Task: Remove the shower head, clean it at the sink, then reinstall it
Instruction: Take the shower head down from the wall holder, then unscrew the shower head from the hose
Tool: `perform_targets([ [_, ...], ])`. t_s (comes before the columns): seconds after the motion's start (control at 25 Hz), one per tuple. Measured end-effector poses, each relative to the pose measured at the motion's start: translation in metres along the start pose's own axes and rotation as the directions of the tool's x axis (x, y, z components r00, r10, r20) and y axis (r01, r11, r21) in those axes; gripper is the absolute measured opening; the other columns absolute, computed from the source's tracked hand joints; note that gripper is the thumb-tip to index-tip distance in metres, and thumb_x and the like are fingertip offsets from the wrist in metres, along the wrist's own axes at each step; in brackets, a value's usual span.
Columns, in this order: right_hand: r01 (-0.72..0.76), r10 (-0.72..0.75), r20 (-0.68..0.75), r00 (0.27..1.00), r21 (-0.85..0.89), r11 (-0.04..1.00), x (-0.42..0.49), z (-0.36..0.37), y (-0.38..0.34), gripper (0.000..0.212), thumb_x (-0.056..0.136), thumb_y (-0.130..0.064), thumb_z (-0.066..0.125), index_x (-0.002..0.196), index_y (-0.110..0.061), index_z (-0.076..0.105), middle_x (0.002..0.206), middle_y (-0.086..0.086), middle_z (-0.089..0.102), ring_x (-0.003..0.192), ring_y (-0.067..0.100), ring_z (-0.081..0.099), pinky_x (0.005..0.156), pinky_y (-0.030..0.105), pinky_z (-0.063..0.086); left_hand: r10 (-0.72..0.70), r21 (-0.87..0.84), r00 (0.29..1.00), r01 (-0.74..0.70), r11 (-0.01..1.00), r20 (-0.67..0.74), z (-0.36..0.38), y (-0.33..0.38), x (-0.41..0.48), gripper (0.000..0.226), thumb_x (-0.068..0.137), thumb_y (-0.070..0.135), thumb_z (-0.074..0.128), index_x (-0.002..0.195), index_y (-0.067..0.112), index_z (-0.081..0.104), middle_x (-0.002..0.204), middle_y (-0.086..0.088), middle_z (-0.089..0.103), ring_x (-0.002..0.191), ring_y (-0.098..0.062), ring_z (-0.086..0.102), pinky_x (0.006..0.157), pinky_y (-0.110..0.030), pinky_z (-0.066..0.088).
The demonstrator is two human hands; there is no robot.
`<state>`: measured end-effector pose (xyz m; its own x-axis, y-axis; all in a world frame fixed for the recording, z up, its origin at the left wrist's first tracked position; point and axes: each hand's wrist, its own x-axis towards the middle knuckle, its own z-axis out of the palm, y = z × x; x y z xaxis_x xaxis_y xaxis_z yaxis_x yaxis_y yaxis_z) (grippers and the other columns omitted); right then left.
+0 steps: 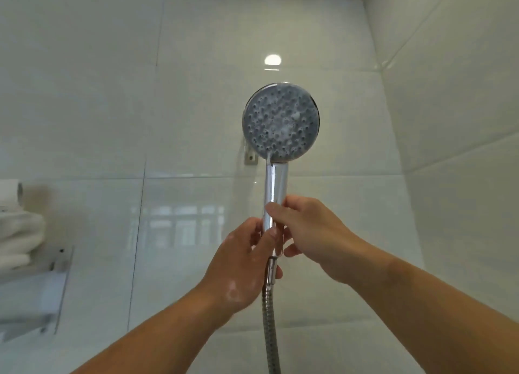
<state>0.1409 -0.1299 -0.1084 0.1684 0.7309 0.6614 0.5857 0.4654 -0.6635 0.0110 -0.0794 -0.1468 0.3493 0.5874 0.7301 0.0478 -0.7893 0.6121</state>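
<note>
The chrome shower head (280, 122) is raised in front of the white tiled wall, its round grey face turned toward me and covered with white foam. My left hand (241, 267) grips the lower end of the handle, near the hose nut. My right hand (311, 233) holds the handle a little higher, fingers wrapped around it. The metal hose (270, 326) hangs straight down from the handle. Behind the head, a small chrome wall bracket (250, 156) peeks out at its lower left. Soap foam clings to my left hand.
A chrome towel shelf (53, 278) with folded white towels (19, 233) is fixed to the wall at the left. The side wall (449, 121) meets the back wall in a corner at the right.
</note>
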Motion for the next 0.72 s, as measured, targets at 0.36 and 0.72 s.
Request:
perform_targets([
  [0.36,-0.443,0.459,-0.038,0.887,0.204,0.873,-0.175,0.081,0.147,0.028,0.100,-0.041,0.055,0.085,-0.019,0.063,0.068,-0.005,0.064,0.062,0.011,0.060,0.061,0.030,0.045,-0.453,-0.042,0.834,0.489,0.871,0.316,0.065,-0.101,-0.170,0.036,0.100,0.051,0.046,0.085,0.021,0.059,0.070,0.007,0.062,0.057,-0.013,0.059,0.059,-0.031,0.048],
  [0.72,-0.661,0.712,-0.240,0.660,0.265,0.702,-0.312,0.166,0.210,0.021,0.100,-0.037,0.057,0.090,-0.019,0.064,0.080,0.004,0.069,0.076,0.022,0.068,0.077,0.045,0.057,-0.633,0.203,0.606,0.625,0.754,0.483,0.076,-0.190,-0.328,0.003,0.095,0.025,0.056,0.092,0.024,0.058,0.081,0.004,0.064,0.066,-0.009,0.056,0.056,-0.018,0.044],
])
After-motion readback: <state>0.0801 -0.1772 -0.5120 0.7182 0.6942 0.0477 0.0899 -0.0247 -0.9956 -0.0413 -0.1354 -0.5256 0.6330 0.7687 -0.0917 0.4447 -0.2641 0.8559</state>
